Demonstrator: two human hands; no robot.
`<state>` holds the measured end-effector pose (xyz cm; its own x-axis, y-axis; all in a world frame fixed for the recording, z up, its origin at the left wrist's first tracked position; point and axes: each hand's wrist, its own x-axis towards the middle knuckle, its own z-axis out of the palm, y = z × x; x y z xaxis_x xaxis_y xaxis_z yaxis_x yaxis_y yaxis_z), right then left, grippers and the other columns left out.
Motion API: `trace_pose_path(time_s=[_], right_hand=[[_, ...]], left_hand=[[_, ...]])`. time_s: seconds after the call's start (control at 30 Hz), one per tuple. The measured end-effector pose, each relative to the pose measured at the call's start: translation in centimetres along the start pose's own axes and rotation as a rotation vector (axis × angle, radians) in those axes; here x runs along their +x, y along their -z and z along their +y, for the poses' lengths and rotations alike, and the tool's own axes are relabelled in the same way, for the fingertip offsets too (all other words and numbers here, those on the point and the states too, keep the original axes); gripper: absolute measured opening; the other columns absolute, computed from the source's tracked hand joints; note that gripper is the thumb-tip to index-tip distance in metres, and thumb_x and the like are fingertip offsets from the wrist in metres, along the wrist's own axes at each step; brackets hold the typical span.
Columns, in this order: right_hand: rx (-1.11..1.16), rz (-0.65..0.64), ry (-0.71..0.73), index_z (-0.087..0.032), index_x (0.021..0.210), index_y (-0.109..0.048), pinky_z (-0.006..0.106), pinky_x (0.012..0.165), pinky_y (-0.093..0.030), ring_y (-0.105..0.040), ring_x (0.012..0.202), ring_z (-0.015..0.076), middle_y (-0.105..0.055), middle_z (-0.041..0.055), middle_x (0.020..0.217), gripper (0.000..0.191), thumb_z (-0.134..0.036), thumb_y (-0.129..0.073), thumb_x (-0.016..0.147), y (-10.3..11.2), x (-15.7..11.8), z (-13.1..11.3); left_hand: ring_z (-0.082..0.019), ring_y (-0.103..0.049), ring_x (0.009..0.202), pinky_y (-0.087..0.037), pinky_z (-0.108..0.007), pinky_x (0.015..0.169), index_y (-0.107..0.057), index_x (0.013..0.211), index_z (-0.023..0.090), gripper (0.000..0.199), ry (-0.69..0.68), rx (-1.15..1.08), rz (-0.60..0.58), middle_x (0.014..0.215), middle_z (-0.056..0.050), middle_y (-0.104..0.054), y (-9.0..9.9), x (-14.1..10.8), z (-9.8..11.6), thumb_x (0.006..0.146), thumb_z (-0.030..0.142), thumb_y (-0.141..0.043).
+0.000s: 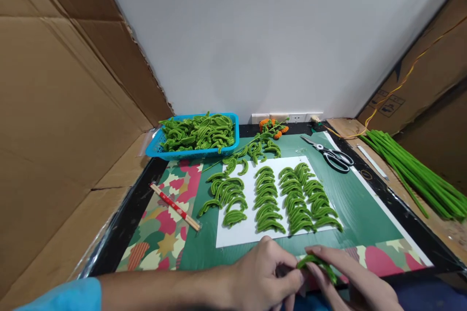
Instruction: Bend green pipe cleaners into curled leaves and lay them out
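Note:
At the front edge of the table, my right hand (pixel 350 277) pinches a curved green fuzzy leaf piece (pixel 318 263) between thumb and fingers. My left hand (pixel 268 274) is closed beside it, its thumb and forefinger at the leaf's left end. Beyond my hands lies a white sheet (pixel 233 238) with columns of similar green leaf pieces (pixel 266 199). Behind the sheet, a green stem with orange flowers (pixel 268 125) rests beside more loose leaves.
A blue basket (pixel 189 153) heaped with green pieces stands at the back left. Wrapped chopsticks (pixel 175 206) lie on the left. Black-handled scissors (pixel 333 156), a white stick (pixel 372 161) and green fuzzy stems (pixel 419 175) are on the right. Cardboard walls (pixel 65 97) flank the table.

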<state>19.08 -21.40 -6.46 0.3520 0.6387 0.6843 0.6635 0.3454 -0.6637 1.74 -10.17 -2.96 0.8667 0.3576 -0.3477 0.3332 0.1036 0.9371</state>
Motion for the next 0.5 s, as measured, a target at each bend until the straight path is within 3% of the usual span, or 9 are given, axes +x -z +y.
trace_pose_path(time_s=[0.17,0.3,0.33,0.43,0.5], right_hand=[[0.003,-0.068,0.083,-0.03,0.123,-0.087,0.03,0.072,-0.075,-0.088,0.075,0.0253,-0.09,0.0006,0.099,0.043,-0.002,-0.081,0.09,1.6,0.1,1.2],[0.016,-0.413,0.308,-0.029,0.137,-0.082,0.023,0.076,-0.074,-0.088,0.076,0.0238,-0.089,-0.0007,0.105,0.051,-0.003,-0.078,0.093,3.1,0.4,2.6],[-0.01,-0.403,0.301,-0.03,0.138,-0.082,0.023,0.077,-0.074,-0.089,0.076,0.0235,-0.089,-0.0013,0.105,0.053,-0.002,-0.076,0.094,3.1,0.3,2.7],[-0.099,-0.194,0.165,-0.032,0.133,-0.085,0.026,0.078,-0.074,-0.088,0.075,0.0238,-0.089,-0.0015,0.104,0.05,-0.001,-0.074,0.095,2.4,-0.2,2.1],[-0.049,-0.159,0.115,-0.032,0.133,-0.084,0.028,0.079,-0.074,-0.089,0.08,0.0252,-0.089,0.0004,0.106,0.045,-0.006,-0.075,0.097,1.9,-0.4,1.8]], left_hand=[[-0.01,-0.055,0.04,-0.044,-0.018,0.04,-0.057,0.059,0.021,0.036,-0.041,-0.045,0.028,0.055,-0.001,-0.065,-0.3,0.1,-0.1,0.091,0.036,-0.066],[-0.01,-0.053,0.038,-0.043,-0.017,0.037,-0.061,0.061,0.02,0.032,-0.007,-0.053,0.002,0.053,0.0,-0.063,-0.4,0.0,0.0,0.091,0.032,-0.062],[-0.01,-0.053,0.037,-0.043,-0.017,0.036,-0.061,0.062,0.02,0.032,0.008,-0.062,-0.011,0.053,0.0,-0.063,-0.4,0.0,-0.1,0.091,0.031,-0.061],[-0.009,-0.053,0.037,-0.043,-0.016,0.037,-0.062,0.064,0.019,0.032,-0.01,-0.087,-0.012,0.054,0.001,-0.063,-0.4,0.1,-0.2,0.094,0.03,-0.061],[-0.008,-0.054,0.039,-0.043,-0.015,0.039,-0.063,0.068,0.019,0.032,-0.06,-0.088,0.001,0.055,0.001,-0.064,-0.3,0.2,-0.3,0.097,0.033,-0.062]])
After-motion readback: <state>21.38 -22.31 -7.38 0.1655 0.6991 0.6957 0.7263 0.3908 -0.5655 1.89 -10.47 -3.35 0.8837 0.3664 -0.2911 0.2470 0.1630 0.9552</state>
